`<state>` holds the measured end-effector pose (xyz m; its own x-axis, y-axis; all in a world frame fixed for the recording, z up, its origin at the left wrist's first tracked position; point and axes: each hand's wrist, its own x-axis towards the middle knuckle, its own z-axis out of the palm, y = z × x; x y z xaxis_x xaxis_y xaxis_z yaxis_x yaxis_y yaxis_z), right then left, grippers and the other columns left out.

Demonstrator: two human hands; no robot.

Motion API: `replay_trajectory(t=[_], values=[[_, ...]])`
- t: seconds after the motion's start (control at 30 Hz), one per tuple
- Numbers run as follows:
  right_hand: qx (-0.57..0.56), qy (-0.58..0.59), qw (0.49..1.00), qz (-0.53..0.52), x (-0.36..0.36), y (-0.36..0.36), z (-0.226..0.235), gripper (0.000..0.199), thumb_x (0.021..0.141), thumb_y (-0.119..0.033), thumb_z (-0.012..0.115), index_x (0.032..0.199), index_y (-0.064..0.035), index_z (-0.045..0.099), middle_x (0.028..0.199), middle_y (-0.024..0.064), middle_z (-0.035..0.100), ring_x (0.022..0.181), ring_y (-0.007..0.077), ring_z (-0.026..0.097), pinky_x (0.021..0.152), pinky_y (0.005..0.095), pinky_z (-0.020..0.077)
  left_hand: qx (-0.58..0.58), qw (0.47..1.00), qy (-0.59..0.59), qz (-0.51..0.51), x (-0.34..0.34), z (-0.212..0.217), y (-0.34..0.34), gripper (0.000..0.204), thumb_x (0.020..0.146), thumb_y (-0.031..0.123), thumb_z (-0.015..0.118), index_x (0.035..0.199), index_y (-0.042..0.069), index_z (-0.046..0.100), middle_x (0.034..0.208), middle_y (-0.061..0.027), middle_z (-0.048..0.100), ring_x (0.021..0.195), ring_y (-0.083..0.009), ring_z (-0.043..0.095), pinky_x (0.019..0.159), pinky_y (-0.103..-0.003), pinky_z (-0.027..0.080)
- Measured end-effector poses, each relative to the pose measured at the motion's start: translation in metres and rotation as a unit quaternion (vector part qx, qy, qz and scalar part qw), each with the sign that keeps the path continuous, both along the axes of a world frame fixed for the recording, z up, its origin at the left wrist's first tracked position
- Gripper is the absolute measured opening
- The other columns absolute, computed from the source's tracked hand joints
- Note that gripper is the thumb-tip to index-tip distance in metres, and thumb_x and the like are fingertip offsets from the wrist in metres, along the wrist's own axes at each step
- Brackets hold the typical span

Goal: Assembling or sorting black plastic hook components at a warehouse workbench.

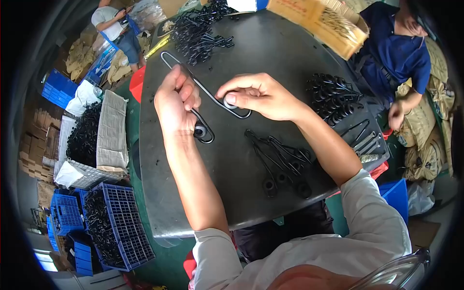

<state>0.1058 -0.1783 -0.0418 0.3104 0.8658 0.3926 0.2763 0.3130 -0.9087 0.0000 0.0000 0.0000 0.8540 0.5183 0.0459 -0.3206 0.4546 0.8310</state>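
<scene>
In the head view, the left hand [175, 102] curls around a bent dark rod [205, 90] above the table's [164, 193] left half; the right hand [261, 96] pinches it near its lower bend. Beyond the left edge, a blue crate [129, 223] and a white-lined basket [113, 133] hold black parts [100, 227]. By the far right edge, a cardboard box [314, 24] is cut off, its contents unclear. Fingers hide part of the rod; whether the loop [208, 125] by the left wrist joins it, I cannot tell.

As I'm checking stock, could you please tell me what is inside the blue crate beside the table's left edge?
The blue crate holds a heap of small black parts. Those on top hide whatever lies beneath, including the crate's floor.
</scene>
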Motion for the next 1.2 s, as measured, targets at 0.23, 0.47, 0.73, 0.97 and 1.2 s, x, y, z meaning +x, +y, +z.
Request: replay_trajectory(t=[0.23,0.47,0.73,0.97,1.2], values=[[0.035,0.03,0.999,-0.022,-0.007,0.005,-0.003,0.019,0.101,-0.013,0.063,0.113,0.0003,0.068,0.084,-0.0016,0.062,0.073,0.0049,0.051,0.065,0.0236,0.0443,-0.018,1.0,-0.015,0.019,0.001,-0.003,0.003,0.031,0.102,0.024,0.051,0.074,0.014,0.045,0.057,0.0043,0.038,0.043,-0.007,0.029,0.044,-0.024,0.021],[0.093,-0.138,0.983,-0.071,-0.004,0.008,-0.012,0.026,0.096,-0.015,0.069,0.118,-0.0016,0.062,0.108,0.0053,0.062,0.095,0.0133,0.059,0.085,0.0288,0.0487,-0.074,0.997,-0.033,0.006,-0.001,0.0,0.004,0.032,0.103,0.024,0.05,0.073,0.015,0.043,0.057,0.0048,0.036,0.043,-0.0072,0.027,0.043,-0.025,0.021],[0.204,-0.261,0.914,-0.232,-0.024,0.017,-0.024,0.049,0.07,-0.018,0.093,0.105,-0.0036,0.062,0.09,0.0087,0.066,0.077,0.0179,0.065,0.069,0.03,0.0513,-0.133,0.987,-0.045,-0.081,0.002,-0.003,0.004,0.033,0.104,0.025,0.047,0.072,0.017,0.043,0.054,0.0065,0.034,0.041,-0.0075,0.026,0.042,-0.024,0.02],[0.268,-0.26,0.872,-0.317,-0.021,0.019,-0.035,0.034,0.073,-0.01,0.089,0.091,-0.0034,0.061,0.075,0.0058,0.065,0.06,0.0125,0.061,0.055,0.0256,0.047,-0.138,0.987,-0.014,-0.081,0.012,-0.007,-0.01,0.032,0.104,0.025,0.049,0.073,0.018,0.044,0.053,0.0068,0.034,0.04,-0.0079,0.026,0.041,-0.025,0.021],[0.268,-0.282,0.873,-0.294,-0.014,0.015,-0.026,0.03,0.073,-0.007,0.087,0.083,-0.0046,0.058,0.068,0.0066,0.063,0.054,0.0143,0.061,0.05,0.0267,0.0452,-0.146,0.986,-0.012,-0.077,0.016,-0.012,-0.01,0.033,0.103,0.024,0.051,0.072,0.017,0.044,0.052,0.0069,0.034,0.039,-0.0075,0.026,0.04,-0.024,0.02]])
